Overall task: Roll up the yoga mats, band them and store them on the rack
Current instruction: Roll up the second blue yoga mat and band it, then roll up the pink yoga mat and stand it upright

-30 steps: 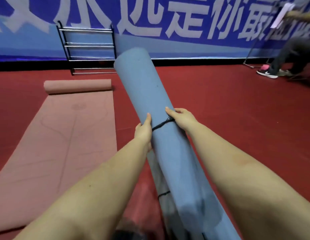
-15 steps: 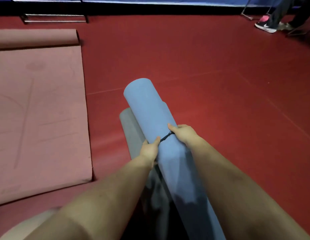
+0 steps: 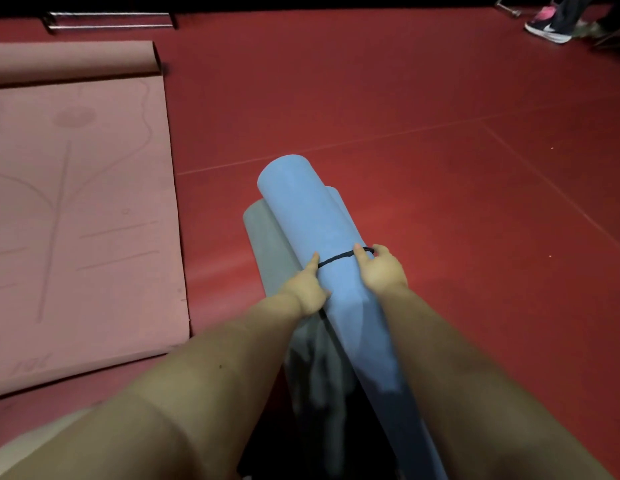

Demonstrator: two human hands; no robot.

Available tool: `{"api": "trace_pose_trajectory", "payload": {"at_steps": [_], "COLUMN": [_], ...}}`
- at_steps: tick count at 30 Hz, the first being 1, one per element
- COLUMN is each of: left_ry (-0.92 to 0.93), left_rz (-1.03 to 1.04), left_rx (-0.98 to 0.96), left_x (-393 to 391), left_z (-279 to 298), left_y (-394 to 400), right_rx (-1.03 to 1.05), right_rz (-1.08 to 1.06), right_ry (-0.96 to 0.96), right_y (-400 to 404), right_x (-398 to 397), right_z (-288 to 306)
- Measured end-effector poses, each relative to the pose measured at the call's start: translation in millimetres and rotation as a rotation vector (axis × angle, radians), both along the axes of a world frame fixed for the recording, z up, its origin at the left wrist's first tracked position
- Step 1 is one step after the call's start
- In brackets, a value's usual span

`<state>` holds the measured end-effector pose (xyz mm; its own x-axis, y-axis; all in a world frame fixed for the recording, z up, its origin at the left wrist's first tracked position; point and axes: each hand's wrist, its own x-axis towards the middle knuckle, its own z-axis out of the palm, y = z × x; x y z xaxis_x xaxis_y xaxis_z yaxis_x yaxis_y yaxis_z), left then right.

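Left hand (image 3: 306,289) and right hand (image 3: 383,271), fingers curled, pinching black band (image 3: 336,259) around rolled blue mat (image 3: 308,216), propped over grey roll (image 3: 263,237) on red floor (image 3: 440,168). Pink mat (image 3: 83,220) left, part unrolled.

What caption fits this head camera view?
Both hands stretch a thin black elastic band around a rolled blue foam yoga mat.

Head camera looks steeply down, close over the floor (image 3: 440,98).

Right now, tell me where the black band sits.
In the head view, centre frame, the black band wraps across the blue rolled mat, stretched between the left hand and right hand.
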<state>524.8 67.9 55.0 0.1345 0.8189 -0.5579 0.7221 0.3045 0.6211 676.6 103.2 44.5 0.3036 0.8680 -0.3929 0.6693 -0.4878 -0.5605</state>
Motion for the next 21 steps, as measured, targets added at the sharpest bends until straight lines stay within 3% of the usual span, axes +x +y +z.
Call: {"api": "trace_pose_trajectory", "payload": {"at_steps": [3, 11, 16, 21], "left_ry": [0.222, 0.410, 0.489, 0.579], "left_rz": [-0.152, -0.432, -0.420, -0.285], "left_rx": [0.053, 0.196, 0.267, 0.397], "left_x": [-8, -27, -65, -152], "left_z": [8, 43, 93, 153], "left_y": [4, 15, 9, -17], "right_rx": [0.024, 0.097, 0.138, 0.237], "right_rz": [0.106, 0.399, 0.501, 0.654], "right_ry": [-0.101, -0.264, -0.294, -0.370], "right_y": [-7, -29, -31, -36], "right_x": [-2, -21, -60, -136], "right_z": [6, 34, 75, 130]}}
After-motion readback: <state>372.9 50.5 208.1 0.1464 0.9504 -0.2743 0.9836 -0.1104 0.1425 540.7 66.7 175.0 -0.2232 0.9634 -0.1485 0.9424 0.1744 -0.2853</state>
